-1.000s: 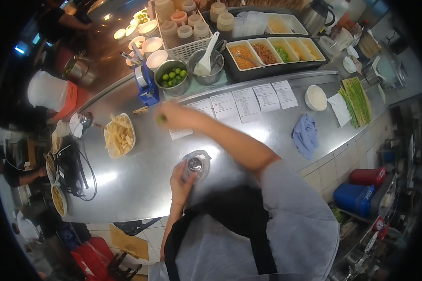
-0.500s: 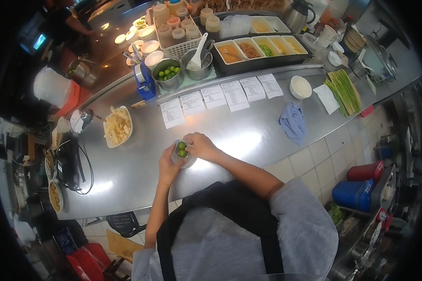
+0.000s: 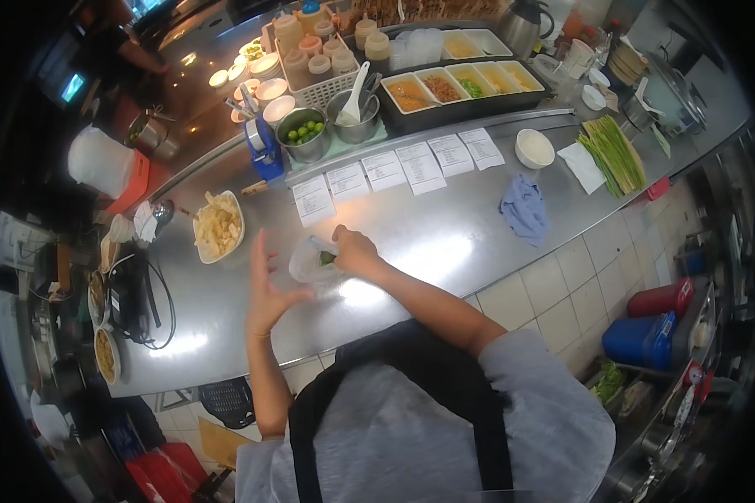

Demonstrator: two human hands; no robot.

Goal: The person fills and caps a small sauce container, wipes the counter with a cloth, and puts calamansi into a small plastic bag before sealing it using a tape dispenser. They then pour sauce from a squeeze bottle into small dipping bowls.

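Observation:
A clear plastic bag hangs over the steel counter, with something green visible inside it. My right hand is closed on the bag's right side. My left hand is spread open just left of the bag, fingers pointing up and away, holding nothing. A bowl of pale fried pieces sits to the left of my hands. Beyond them, a row of printed paper slips lies on the counter. Farther back stands a metal pot of green limes.
At the back are a black tray of toppings, a basket of sauce bottles and a blue tape dispenser. On the right lie a blue cloth, a white bowl and green stalks. A black cable lies left.
My right hand first reached near the lime pot, then came back to the bag with limes showing in it. My left hand has since let go and opened, moving left.

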